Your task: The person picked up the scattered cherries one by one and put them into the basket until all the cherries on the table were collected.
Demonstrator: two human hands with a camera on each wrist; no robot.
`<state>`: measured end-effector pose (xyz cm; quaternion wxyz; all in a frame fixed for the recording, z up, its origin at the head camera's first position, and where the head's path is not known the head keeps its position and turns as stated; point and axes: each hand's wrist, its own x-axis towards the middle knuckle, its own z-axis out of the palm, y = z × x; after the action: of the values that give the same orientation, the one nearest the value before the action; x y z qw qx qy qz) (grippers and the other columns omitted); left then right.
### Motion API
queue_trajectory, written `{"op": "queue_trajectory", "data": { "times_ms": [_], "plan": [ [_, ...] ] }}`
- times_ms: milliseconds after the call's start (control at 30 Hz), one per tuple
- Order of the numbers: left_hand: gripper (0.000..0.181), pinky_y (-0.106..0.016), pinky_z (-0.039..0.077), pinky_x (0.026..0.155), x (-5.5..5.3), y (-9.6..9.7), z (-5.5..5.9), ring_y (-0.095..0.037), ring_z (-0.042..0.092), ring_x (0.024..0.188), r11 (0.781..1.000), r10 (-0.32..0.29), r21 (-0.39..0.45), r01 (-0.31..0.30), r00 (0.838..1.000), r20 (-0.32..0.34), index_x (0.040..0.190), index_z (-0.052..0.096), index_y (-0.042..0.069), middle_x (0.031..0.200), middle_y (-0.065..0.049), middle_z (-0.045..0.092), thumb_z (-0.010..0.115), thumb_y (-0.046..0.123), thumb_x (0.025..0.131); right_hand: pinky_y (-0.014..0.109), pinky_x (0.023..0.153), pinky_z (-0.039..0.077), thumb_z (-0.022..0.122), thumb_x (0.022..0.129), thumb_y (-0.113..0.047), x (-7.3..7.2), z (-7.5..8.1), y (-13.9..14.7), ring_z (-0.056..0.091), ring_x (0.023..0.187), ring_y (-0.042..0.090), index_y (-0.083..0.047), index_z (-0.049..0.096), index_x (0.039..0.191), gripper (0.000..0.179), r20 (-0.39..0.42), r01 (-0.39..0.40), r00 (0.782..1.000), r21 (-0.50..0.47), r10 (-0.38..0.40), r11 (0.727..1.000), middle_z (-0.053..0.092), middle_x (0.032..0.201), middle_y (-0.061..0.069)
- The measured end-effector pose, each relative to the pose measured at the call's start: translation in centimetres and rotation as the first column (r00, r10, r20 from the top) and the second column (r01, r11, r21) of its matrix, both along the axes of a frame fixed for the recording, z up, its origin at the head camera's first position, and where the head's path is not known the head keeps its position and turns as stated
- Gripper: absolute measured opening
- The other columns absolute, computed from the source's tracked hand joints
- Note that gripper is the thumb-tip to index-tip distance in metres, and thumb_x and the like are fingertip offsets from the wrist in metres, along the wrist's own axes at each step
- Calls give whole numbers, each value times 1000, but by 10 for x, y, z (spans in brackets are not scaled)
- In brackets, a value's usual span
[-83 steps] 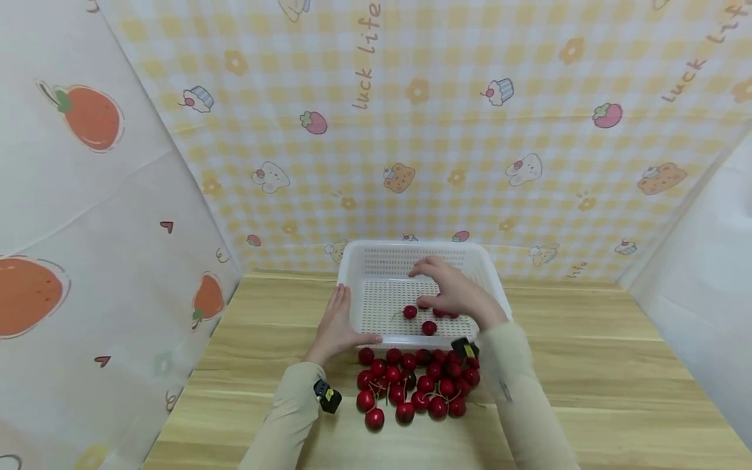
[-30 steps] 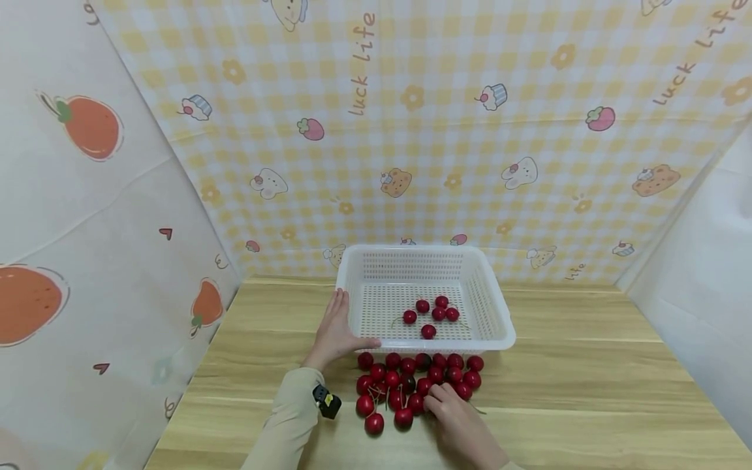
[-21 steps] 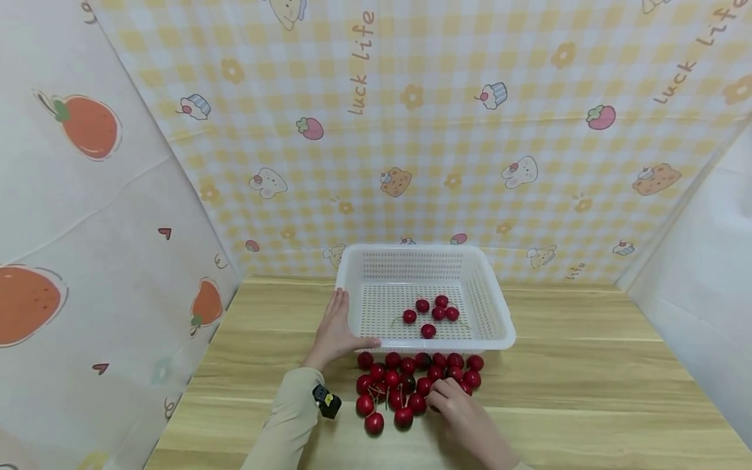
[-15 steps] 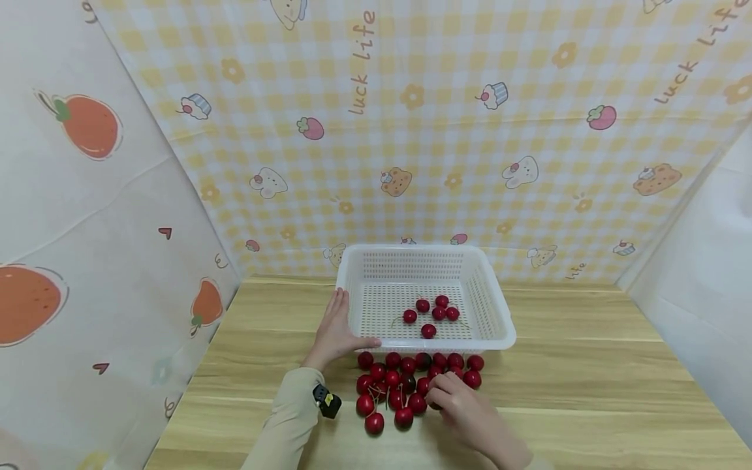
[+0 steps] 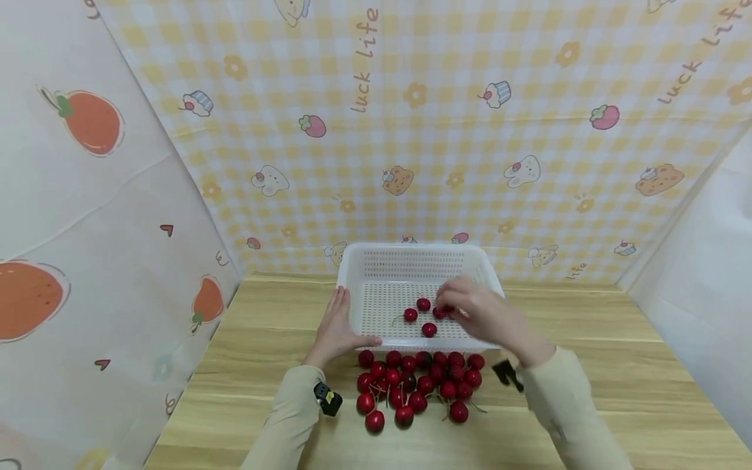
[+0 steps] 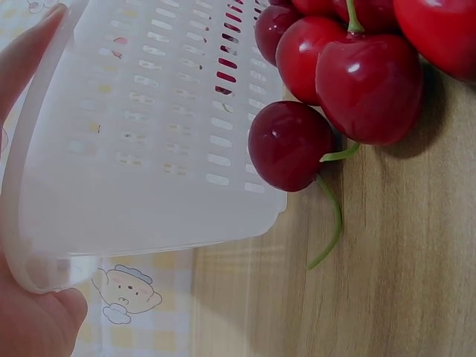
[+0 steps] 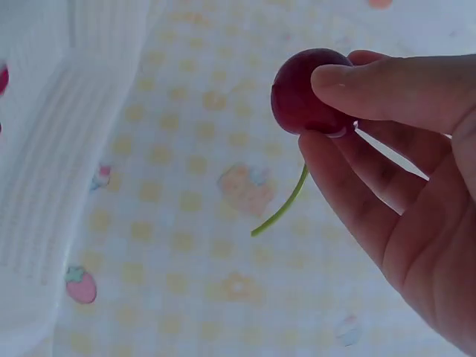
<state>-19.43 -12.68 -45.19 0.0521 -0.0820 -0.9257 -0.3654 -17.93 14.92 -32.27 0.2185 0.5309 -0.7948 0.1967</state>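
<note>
A white perforated plastic basket [image 5: 405, 342] stands on the wooden table with several red cherries [image 5: 410, 315] on its floor. My left hand [image 5: 337, 334] rests on its front left corner, straight fingers along the left rim and thumb along the front one. Seen from the left wrist, the basket wall [image 6: 134, 216] is close beside loose cherries. Over the right part of the basket, my right hand [image 5: 482, 314] pinches a dark red cherry [image 7: 297, 89] between thumb and fingers; its green stem [image 7: 286, 204] hangs down. Fingers partly hide that cherry and some cherries below.
Several loose cherries with stems [image 5: 405, 414] lie bunched on the table [image 5: 587, 391] just before the basket. A checked yellow cloth [image 5: 352, 163] stands right behind the basket, and a white printed cloth [image 5: 135, 215] borders the left side.
My right hand was over the basket, came down among the table's cherries, and has now moved up over the basket with one cherry. The left hand has stayed on the basket corner.
</note>
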Motion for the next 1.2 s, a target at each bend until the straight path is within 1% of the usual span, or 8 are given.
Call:
{"op": "queue_trajectory", "data": {
  "times_ms": [133,333,433,600,667,700,1000,1200],
  "plan": [
    [127,-46,12,112,1,1,4,-29,5,139,1000,5,-23,-5,1000,29,143,15,-4,150,-20,9,84,49,50,26,66,52,65,62,18,-47,8,2,58,72,17,-5,63,76,27,167,89,980,114,-107,989,61,78,5],
    [128,-44,11,112,1,1,4,-28,5,139,999,6,-32,-5,1000,31,143,15,-3,150,-19,10,83,52,49,32,64,51,61,68,17,-115,-4,13,56,71,21,1,64,78,18,359,206,883,284,-303,936,62,77,10],
    [129,-44,11,112,0,1,2,-28,5,139,999,6,-38,-5,1000,26,143,16,-3,150,-20,11,83,54,48,31,64,50,60,70,15,-139,-19,19,55,72,21,1,64,82,19,484,233,780,366,-398,901,62,81,11],
    [130,-43,12,112,-1,1,1,-27,4,139,998,12,-56,-10,999,36,143,15,-3,150,-19,9,82,55,48,24,56,46,60,71,13,-157,-46,24,52,66,16,-1,61,82,18,640,270,527,498,-559,824,60,79,8],
    [130,-43,12,112,-1,1,1,-27,4,139,998,14,-59,-12,999,40,143,14,-4,150,-19,8,82,56,48,23,53,45,61,71,13,-159,-55,24,50,63,15,-1,60,82,17,662,279,452,531,-598,800,59,77,8],
    [130,-43,12,112,-1,1,2,-27,4,139,998,15,-58,-12,999,42,143,14,-4,151,-19,8,82,56,48,22,52,45,61,72,12,-160,-59,24,51,63,14,0,60,83,17,662,283,434,544,-611,790,59,77,8],
    [131,-44,12,112,-1,1,2,-28,5,139,999,11,-49,-9,999,32,143,15,-4,150,-20,9,82,56,47,30,68,48,65,74,3,-153,-83,19,51,86,23,-2,64,98,25,583,301,326,682,-744,666,60,94,8],
    [131,-44,12,112,-1,0,0,-27,5,139,999,14,-46,-12,999,33,143,15,-3,150,-19,9,82,56,47,29,67,47,65,75,3,-153,-93,18,51,84,21,-4,65,96,22,544,292,346,712,-764,639,59,95,7]
  ]
}}
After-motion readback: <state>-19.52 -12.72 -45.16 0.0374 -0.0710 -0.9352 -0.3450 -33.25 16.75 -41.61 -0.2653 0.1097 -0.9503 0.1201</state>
